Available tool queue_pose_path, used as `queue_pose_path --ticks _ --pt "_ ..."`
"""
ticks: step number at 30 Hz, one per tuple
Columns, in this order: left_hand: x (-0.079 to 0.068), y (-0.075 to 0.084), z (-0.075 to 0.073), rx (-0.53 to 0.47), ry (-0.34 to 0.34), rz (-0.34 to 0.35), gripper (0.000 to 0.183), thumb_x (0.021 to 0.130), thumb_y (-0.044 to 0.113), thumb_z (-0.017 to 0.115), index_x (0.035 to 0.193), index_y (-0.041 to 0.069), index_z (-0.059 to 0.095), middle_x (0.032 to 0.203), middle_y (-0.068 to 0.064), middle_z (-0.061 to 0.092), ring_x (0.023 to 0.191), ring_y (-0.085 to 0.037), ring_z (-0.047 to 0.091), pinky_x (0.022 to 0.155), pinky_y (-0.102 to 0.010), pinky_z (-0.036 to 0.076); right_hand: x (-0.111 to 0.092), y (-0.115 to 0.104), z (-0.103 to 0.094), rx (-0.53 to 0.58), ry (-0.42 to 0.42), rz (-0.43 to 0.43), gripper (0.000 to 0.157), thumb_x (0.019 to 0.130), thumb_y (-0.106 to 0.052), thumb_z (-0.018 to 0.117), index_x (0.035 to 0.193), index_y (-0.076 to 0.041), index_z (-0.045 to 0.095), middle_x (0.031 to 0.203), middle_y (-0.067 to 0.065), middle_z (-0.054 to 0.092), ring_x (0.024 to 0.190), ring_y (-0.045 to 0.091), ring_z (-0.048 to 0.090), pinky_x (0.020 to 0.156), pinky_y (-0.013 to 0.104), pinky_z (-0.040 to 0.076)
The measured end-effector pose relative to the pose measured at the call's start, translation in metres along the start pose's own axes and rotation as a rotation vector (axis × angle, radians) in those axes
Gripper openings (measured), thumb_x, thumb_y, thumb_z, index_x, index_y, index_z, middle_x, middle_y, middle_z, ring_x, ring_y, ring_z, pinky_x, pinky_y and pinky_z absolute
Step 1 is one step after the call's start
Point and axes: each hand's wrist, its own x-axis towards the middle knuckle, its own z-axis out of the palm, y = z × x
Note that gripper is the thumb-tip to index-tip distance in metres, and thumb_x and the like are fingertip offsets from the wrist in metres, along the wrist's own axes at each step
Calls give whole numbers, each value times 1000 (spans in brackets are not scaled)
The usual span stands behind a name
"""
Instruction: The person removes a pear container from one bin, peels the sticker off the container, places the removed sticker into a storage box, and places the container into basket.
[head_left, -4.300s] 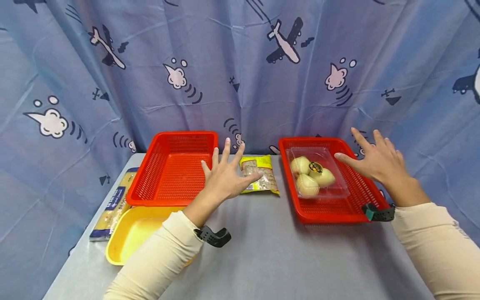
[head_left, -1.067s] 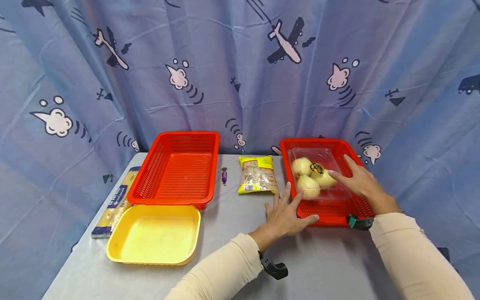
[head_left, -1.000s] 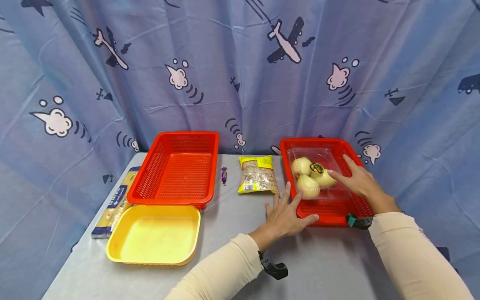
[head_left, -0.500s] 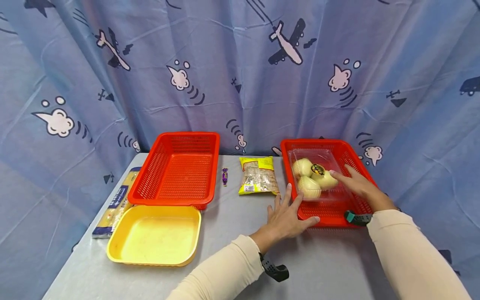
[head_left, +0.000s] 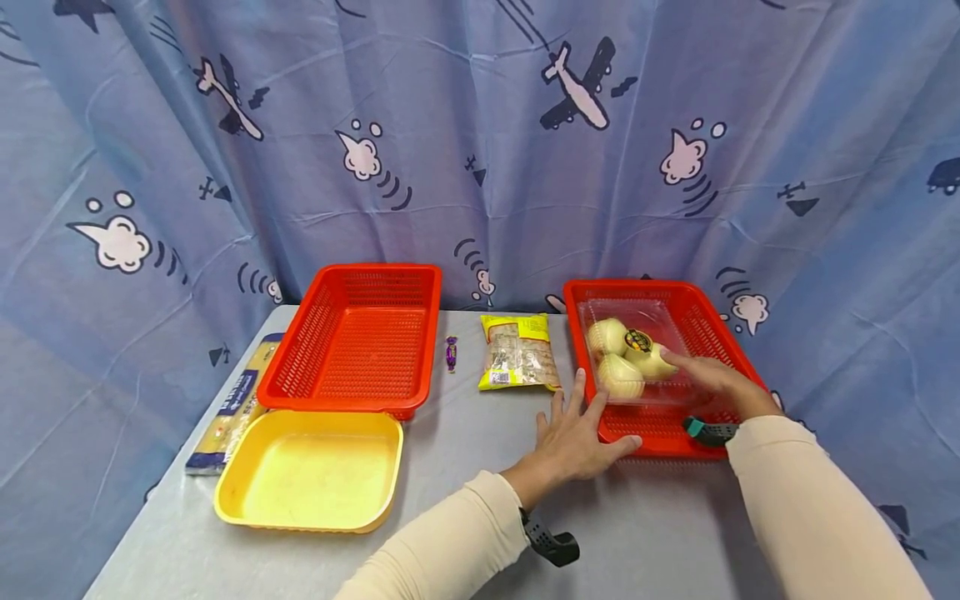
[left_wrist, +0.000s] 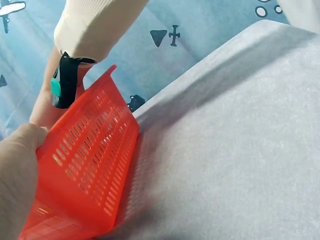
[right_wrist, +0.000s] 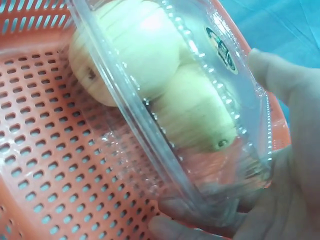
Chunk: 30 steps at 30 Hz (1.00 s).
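My right hand (head_left: 716, 379) grips the right side of a clear plastic clamshell box (right_wrist: 135, 125). Its thumb lies at the lid and the other fingers curl beneath the box's edge. Several pale yellow, round fruits (head_left: 621, 377) and a dark oval sticker (head_left: 638, 341) show in the box, which lies in the right red basket (head_left: 626, 289), tilted in the right wrist view. My left hand (head_left: 570, 442) rests with spread fingers at that basket's near left corner, its thumb (left_wrist: 29, 136) on the rim.
A second red basket (head_left: 435, 333) stands at left, behind a yellow tray (head_left: 307, 527). Beside them lies a long blue-and-yellow packet (head_left: 238, 393). Between the baskets are a purple wrapped candy (head_left: 451, 354) and a yellow-trimmed food bag (head_left: 517, 354). A blue curtain (head_left: 480, 150) hangs behind.
Both hands came down from the air, the left moving right to the basket's corner. In the last second the right hand shifted down along the box and its fingers curled under the edge.
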Motion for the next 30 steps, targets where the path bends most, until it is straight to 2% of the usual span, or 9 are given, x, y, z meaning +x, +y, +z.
queue_pose_path --ticks 3,9,13,16,18,21,23,26,30 --pt "-1 1 0 3 -4 2 82 83 77 43 152 35 29 161 6 -4 141 -39 17 104 -63 23 1 3 2 75 -11 30 102 91 -67 42 144 16 13 132 37 39 110 45 54 84 51 51" --pt "-1 2 1 13 3 4 82 83 78 42 152 35 30 161 6 -4 141 -39 18 103 -62 24 5 8 4 189 -37 9 91 95 -58 44 146 11 13 136 32 32 111 41 50 87 50 50" --pt "0 1 2 12 3 4 83 82 78 42 152 34 31 161 6 -4 141 -39 18 103 -62 25 9 9 4 233 -32 -39 78 96 -52 49 138 11 31 125 25 44 102 33 56 84 47 52" --pt "0 1 2 13 1 3 83 82 78 42 152 34 31 161 7 -4 140 -38 19 103 -62 25 9 8 4 226 13 -82 67 96 -50 51 127 9 45 109 17 56 93 28 60 82 43 53" --pt "0 2 2 11 1 3 83 82 78 42 152 33 31 161 7 -4 140 -38 19 103 -62 25 8 7 3 240 34 -106 59 97 -48 50 120 7 51 101 13 59 89 27 62 81 43 54" --pt "1 1 2 3 -2 -4 83 82 78 42 152 34 31 160 7 -5 141 -37 18 104 -63 24 6 4 3 294 39 -132 52 100 -44 47 116 5 51 103 16 58 88 31 64 81 49 53" --pt "1 1 1 0 -2 -9 83 82 78 43 152 34 30 160 7 -6 141 -36 17 104 -63 23 6 3 3 346 23 -133 51 101 -42 44 120 6 47 111 23 53 90 36 64 79 54 51" --pt "2 1 1 2 -5 -13 83 83 78 43 152 34 30 160 8 -6 141 -36 17 104 -63 22 5 2 3 391 14 -134 55 103 -40 42 129 7 37 120 29 47 92 41 63 79 57 50" --pt "3 1 2 1 -10 -9 83 83 77 44 152 34 29 160 8 -5 141 -35 17 104 -63 22 3 4 1 433 9 -136 57 104 -39 39 134 8 32 120 31 53 94 46 63 78 58 49"
